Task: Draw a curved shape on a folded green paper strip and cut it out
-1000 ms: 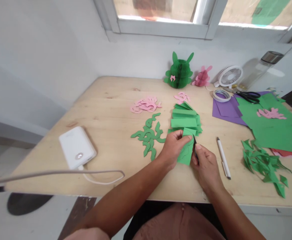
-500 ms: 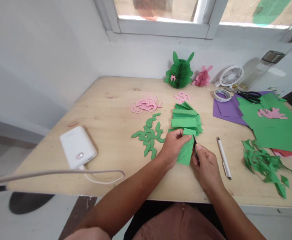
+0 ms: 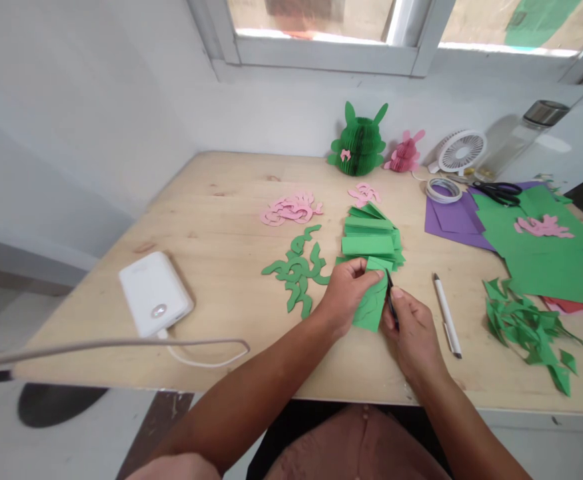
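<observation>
A folded piece of green paper (image 3: 370,310) with faint curved outlines drawn on it is pinched in my left hand (image 3: 344,293), thumb on top. At the paper's right edge, my right hand (image 3: 414,330) is closed on a slim black tool (image 3: 391,299); its tip touches the paper near my left thumb, and the fingers hide most of its shape. Just beyond the paper lies a stack of folded green paper strips (image 3: 368,245). Curved green cutouts (image 3: 298,267) lie in a loose pile left of my left hand.
Pink cutouts (image 3: 294,209) lie farther back. A white pen (image 3: 447,315) and green scraps (image 3: 526,330) are to the right, with black scissors (image 3: 498,193) and tape (image 3: 444,191) behind. Paper figures (image 3: 358,147) and a fan (image 3: 458,153) stand by the wall; a power bank (image 3: 154,293) sits left.
Almost nothing differs. The black tool has shifted very slightly at the paper's edge, while both hands and the paper keep nearly the same position.
</observation>
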`<move>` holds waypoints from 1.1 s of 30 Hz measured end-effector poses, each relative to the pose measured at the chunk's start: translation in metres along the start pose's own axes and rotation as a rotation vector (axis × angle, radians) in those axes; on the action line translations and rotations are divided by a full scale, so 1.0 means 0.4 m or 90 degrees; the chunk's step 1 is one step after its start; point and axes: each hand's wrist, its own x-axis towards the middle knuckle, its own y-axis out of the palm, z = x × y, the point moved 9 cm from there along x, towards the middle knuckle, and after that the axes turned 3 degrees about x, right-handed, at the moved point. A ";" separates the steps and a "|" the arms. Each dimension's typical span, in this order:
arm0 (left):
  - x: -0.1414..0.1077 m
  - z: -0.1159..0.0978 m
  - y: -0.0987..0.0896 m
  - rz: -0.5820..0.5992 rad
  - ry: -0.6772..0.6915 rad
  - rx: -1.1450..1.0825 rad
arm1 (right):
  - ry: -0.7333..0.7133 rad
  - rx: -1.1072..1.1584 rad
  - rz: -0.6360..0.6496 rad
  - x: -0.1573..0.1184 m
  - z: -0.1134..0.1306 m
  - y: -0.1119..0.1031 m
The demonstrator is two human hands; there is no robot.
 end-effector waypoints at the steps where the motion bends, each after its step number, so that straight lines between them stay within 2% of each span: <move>1: 0.001 0.001 0.000 0.000 0.000 0.001 | 0.000 -0.001 -0.001 0.000 0.000 0.000; 18: 0.000 0.002 -0.005 -0.001 -0.018 0.000 | 0.001 0.002 -0.002 0.004 -0.002 0.002; 33: 0.008 -0.006 -0.005 0.054 -0.042 0.022 | 0.025 -0.026 -0.016 0.004 -0.012 -0.008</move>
